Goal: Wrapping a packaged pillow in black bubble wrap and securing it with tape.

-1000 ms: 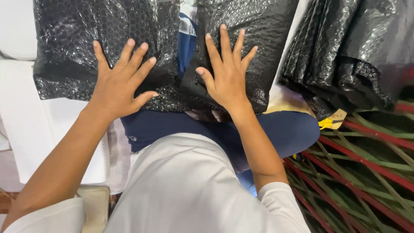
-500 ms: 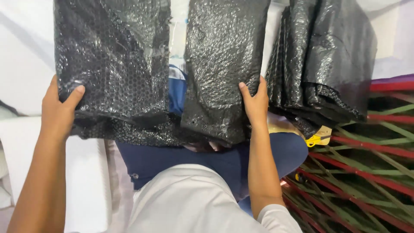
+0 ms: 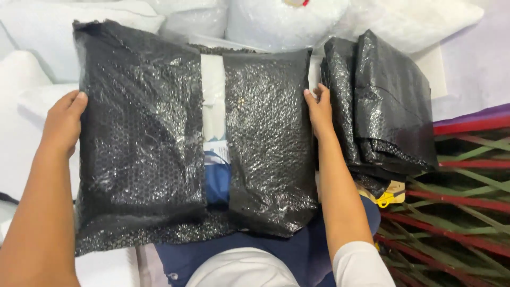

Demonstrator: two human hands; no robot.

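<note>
Your left hand [image 3: 62, 123] grips the left edge of the black bubble-wrap parcel [image 3: 143, 138], a large flat package wrapped in glossy black bubble film. The thumb lies on the top face near the upper left edge; the fingers wrap under the edge and are hidden, so the hand is clenched on the parcel.

Your right hand [image 3: 320, 110] holds the right edge of the same parcel. The thumb rests on the top face and the fingers curl behind the edge, grasping it.

The parcel lies across your lap, directly in front of you, between both hands. Two flaps of the black film fold over its top and leave a vertical gap at the centre. In this gap a white and blue inner item [image 3: 214, 133] shows.

Just beside your right hand, to the right, lies a folded stack of black bubble-wrap sheets [image 3: 385, 111], touching or nearly touching the hand. A small yellow tag [image 3: 390, 197] shows under the stack's lower edge.

White plastic-wrapped bundles [image 3: 276, 18] lie beyond the parcel. A red and green woven mat [image 3: 457, 212] covers the floor at the right.
</note>
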